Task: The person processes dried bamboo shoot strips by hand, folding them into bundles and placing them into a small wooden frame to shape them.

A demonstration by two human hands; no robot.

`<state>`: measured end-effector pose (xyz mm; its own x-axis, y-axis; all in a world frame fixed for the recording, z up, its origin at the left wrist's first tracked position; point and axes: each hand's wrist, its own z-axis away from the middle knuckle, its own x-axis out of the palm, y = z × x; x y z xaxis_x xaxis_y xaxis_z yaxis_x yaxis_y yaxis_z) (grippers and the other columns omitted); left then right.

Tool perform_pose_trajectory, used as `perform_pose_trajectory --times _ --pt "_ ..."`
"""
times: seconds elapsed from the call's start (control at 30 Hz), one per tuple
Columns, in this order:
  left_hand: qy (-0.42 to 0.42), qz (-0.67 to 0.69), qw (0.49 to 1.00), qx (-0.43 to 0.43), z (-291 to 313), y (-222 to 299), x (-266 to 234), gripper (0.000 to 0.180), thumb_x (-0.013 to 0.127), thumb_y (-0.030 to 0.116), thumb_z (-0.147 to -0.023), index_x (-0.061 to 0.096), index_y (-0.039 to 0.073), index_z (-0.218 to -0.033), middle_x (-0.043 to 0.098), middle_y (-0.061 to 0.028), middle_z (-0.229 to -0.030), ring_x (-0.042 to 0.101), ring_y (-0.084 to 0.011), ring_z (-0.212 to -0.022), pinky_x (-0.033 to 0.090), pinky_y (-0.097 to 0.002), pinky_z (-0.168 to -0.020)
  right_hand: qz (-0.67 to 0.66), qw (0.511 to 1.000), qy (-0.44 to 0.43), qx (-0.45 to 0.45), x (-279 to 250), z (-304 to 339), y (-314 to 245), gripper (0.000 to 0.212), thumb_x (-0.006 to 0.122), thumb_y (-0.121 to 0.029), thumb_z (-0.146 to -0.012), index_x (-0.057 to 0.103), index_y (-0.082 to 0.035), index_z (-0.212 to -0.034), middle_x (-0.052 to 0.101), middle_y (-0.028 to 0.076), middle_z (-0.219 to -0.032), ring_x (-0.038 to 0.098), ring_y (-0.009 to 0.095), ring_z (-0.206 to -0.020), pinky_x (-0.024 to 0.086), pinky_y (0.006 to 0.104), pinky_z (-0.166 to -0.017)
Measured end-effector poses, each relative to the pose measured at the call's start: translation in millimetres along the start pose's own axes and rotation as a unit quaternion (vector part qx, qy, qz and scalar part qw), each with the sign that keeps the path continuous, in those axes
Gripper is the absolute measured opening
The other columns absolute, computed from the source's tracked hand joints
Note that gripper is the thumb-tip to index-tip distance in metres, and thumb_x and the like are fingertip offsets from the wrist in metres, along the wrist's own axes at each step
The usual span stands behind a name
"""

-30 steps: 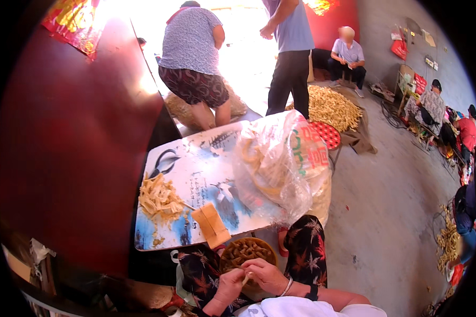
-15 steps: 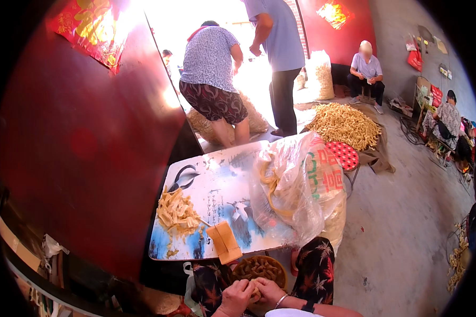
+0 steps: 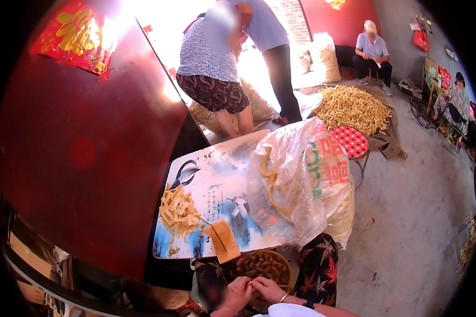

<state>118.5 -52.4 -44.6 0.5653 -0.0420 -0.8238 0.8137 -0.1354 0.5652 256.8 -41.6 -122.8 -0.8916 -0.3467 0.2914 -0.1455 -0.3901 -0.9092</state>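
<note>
Note the left hand [image 3: 238, 291] and the right hand [image 3: 268, 289] held low over the lap, with fingertips meeting in a pinch on a small pale piece [image 3: 249, 283]. Treat the exact shape of the piece as impossible to tell, being mostly hidden by the fingers. Attribute the two-handed pinch, by judgement, to fine control of something so small. Locate the piece above the near side of a round yellow bowl [image 3: 290, 272], probably kept there for catching anything dropped. Find the bowl between the knees, loaded with brown pieces [image 3: 264, 264] and likely so placed for short reach. Beyond the bowl, find the tabletop [image 3: 222, 164], with a wooden block [image 3: 222, 240] jutting past the near edge, seemingly for easy access. At the left side, find a loose heap of pale strips [image 3: 178, 208], presumably set apart to avoid mixing. At the right side, find a large translucent plastic bag [image 3: 301, 185], slumped over the edge, perhaps for want of stiffness.
</note>
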Motion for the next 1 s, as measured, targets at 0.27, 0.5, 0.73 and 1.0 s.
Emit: perform_pose_trajectory --times 0.27,0.5,0.73,1.0 --pt "0.045 0.009 0.999 -0.008 7 3 15 0.021 0.063 0.010 -0.083 0.060 0.006 -0.103 0.062 -0.0155 -0.086 0.063 -0.0365 -0.079 0.052 -0.0420 -0.072 -0.378 0.911 -0.083 0.140 -5 -6 23 0.024 0.051 -0.029 -0.100 0.061 -0.012 -0.114 0.063 -0.001 -0.102 0.058 0.010 -0.094 0.049 0.0254 -0.076" --pt "0.026 0.146 0.984 -0.102 5 5 12 0.016 0.066 0.008 -0.086 0.060 0.002 -0.100 0.063 -0.0130 -0.074 0.063 -0.0207 -0.065 0.051 -0.0313 -0.059 -0.262 0.953 0.020 0.150 -5 -6 -7 0.023 0.048 -0.028 -0.101 0.060 -0.010 -0.108 0.062 0.001 -0.106 0.060 0.013 -0.094 0.053 0.0273 -0.073" --pt "0.041 0.132 0.981 -0.133 14 21 -8 0.012 0.063 0.014 -0.090 0.063 0.002 -0.092 0.065 -0.0168 -0.075 0.066 -0.0228 -0.066 0.050 -0.0327 -0.060 0.211 0.972 0.027 -0.100 7 -5 -4 0.024 0.046 -0.028 -0.100 0.055 -0.006 -0.106 0.068 0.008 -0.094 0.067 0.018 -0.079 0.055 0.0320 -0.065" --pt "0.035 0.204 0.965 -0.161 -3 -32 -14 0.009 0.056 0.007 -0.090 0.059 0.001 -0.083 0.058 -0.0064 -0.066 0.054 -0.0116 -0.058 0.043 -0.0268 -0.054 0.258 0.934 0.040 -0.243 -3 -9 -2 0.020 0.053 -0.019 -0.091 0.058 -0.003 -0.080 0.059 0.020 -0.072 0.060 0.038 -0.069 0.047 0.0418 -0.061"
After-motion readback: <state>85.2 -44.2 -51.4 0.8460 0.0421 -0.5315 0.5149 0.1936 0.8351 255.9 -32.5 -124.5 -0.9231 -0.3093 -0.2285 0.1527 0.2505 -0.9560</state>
